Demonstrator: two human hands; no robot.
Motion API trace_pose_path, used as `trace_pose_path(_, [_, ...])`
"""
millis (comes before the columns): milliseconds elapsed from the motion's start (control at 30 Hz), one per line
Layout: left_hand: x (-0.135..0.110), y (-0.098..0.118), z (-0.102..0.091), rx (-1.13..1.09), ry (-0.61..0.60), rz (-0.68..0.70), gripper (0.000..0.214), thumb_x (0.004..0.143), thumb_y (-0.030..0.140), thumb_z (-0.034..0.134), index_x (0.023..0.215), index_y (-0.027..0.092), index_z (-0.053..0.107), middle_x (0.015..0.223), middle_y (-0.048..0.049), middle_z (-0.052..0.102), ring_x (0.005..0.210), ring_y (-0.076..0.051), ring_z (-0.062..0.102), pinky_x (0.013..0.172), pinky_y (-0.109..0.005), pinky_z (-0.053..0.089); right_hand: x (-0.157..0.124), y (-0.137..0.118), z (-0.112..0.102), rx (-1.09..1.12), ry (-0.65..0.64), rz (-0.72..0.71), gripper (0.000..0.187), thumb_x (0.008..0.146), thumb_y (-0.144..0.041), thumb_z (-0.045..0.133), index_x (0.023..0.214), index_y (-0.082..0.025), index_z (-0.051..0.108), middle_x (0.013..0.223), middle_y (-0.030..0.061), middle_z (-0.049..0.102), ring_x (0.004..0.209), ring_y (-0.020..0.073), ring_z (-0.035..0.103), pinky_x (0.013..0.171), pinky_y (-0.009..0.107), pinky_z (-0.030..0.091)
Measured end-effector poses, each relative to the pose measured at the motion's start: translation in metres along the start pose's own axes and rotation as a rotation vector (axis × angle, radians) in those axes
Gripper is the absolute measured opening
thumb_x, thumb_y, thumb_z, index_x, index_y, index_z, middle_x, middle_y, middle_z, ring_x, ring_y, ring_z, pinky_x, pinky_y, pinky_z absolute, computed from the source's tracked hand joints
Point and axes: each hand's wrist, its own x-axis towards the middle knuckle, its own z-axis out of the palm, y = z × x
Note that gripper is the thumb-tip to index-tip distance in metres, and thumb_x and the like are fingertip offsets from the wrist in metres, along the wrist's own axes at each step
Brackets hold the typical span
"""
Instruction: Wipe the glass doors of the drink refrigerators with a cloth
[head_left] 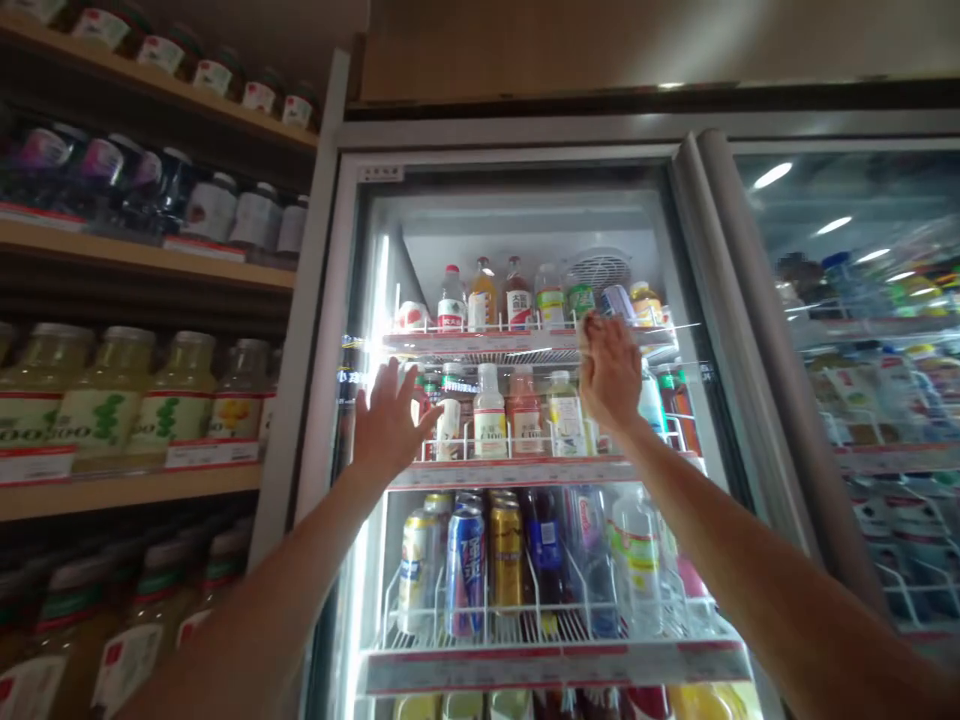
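Note:
My left hand point(386, 418) is open with fingers spread, held in front of the left end of the fridge's second shelf point(517, 472), beside small bottles point(490, 412). My right hand point(609, 372) is raised to the front rail of the top shelf point(495, 343), with its fingers curled over something pale that I cannot make out. A tilted blue and white can point(618, 300) sits just above those fingers, among bottles point(517, 292). Whether the hand touches the can is unclear.
The fridge door point(720, 330) stands swung open on the right, next to a closed glass-fronted fridge point(885, 400). A lower shelf holds several cans point(465, 565) and bottles. Wooden shelves point(135, 490) with jars and bottles fill the left wall.

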Motion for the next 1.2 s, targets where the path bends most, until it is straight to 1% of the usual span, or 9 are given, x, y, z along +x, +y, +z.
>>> trace_pose_path(100, [-0.001,0.001,-0.001,0.018,0.005,0.004,0.066,0.09,0.053,0.032,0.144,0.015,0.025,0.154,-0.0146,0.013,0.142,-0.028,0.011,0.111,-0.054,0.019,0.007,-0.02,0.01,0.036,0.015,0.055,0.051,0.086,-0.023,0.034,0.136,-0.014,0.043,0.145,0.0115,0.039,0.139,0.0279,0.023,0.11,0.053,0.024])
trace_pose_path(233, [-0.001,-0.001,-0.003,0.018,-0.016,0.017,0.067,0.089,0.054,0.034,0.144,0.016,0.024,0.154,-0.0129,0.013,0.142,-0.028,0.011,0.112,-0.053,0.018,-0.016,-0.076,0.021,0.063,-0.195,-0.265,0.052,0.086,-0.021,0.038,0.138,-0.019,0.041,0.149,0.005,0.034,0.141,0.0232,0.02,0.114,0.046,0.02])
trace_pose_path(333, [-0.006,-0.012,-0.003,0.017,-0.024,0.025,0.07,0.088,0.056,0.036,0.144,0.016,0.024,0.154,-0.0126,0.014,0.142,-0.028,0.012,0.112,-0.052,0.02,-0.024,-0.088,0.021,0.092,-0.254,-0.417,0.053,0.086,-0.021,0.039,0.139,-0.023,0.038,0.149,0.0013,0.033,0.141,0.0204,0.021,0.114,0.045,0.02])
trace_pose_path(533, [-0.018,-0.031,-0.001,0.012,-0.053,0.021,0.073,0.087,0.054,0.039,0.144,0.011,0.021,0.153,-0.0147,0.016,0.142,-0.028,0.014,0.112,-0.051,0.022,-0.003,-0.081,0.022,0.096,-0.107,-0.083,0.056,0.084,-0.02,0.037,0.14,-0.017,0.037,0.147,0.0093,0.036,0.139,0.0276,0.023,0.11,0.054,0.023])
trace_pose_path(700, [-0.024,-0.034,-0.002,0.006,-0.071,0.029,0.075,0.087,0.054,0.04,0.145,0.011,0.02,0.153,-0.0146,0.016,0.142,-0.027,0.012,0.112,-0.052,0.02,-0.044,-0.126,0.022,0.128,-0.3,-0.467,0.056,0.084,-0.018,0.04,0.139,-0.019,0.039,0.15,0.0023,0.031,0.141,0.0228,0.02,0.113,0.046,0.022])
trace_pose_path(800, [-0.03,-0.04,-0.003,0.015,-0.08,0.048,0.071,0.088,0.053,0.038,0.144,0.012,0.022,0.153,-0.0139,0.016,0.142,-0.026,0.013,0.112,-0.053,0.02,-0.056,-0.131,0.019,0.156,-0.364,-0.61,0.057,0.084,-0.017,0.041,0.141,-0.023,0.035,0.151,-0.0011,0.031,0.141,0.0187,0.019,0.115,0.043,0.021])
trace_pose_path(933, [-0.043,-0.053,-0.004,0.031,-0.099,0.052,0.072,0.088,0.054,0.038,0.143,0.011,0.024,0.153,-0.0153,0.017,0.141,-0.028,0.016,0.111,-0.053,0.022,-0.036,-0.117,0.021,0.118,-0.247,-0.237,0.057,0.085,-0.018,0.038,0.142,-0.02,0.034,0.149,0.0065,0.034,0.141,0.0246,0.02,0.112,0.052,0.021])
trace_pose_path(1000, [-0.049,-0.058,-0.004,0.042,-0.12,0.056,0.073,0.087,0.055,0.038,0.143,0.012,0.024,0.152,-0.0161,0.018,0.141,-0.028,0.018,0.11,-0.054,0.024,-0.034,-0.122,0.023,0.121,-0.219,-0.163,0.057,0.086,-0.019,0.038,0.142,-0.019,0.033,0.149,0.0083,0.034,0.141,0.0269,0.02,0.111,0.054,0.02])
trace_pose_path(1200, [-0.069,-0.063,-0.003,0.084,-0.121,0.052,0.069,0.088,0.051,0.039,0.143,0.011,0.025,0.151,-0.0168,0.021,0.14,-0.028,0.02,0.109,-0.054,0.025,-0.093,-0.158,0.018,0.241,-0.434,-0.617,0.064,0.082,-0.016,0.046,0.143,-0.023,0.031,0.151,0.0003,0.03,0.142,0.0219,0.017,0.115,0.045,0.019])
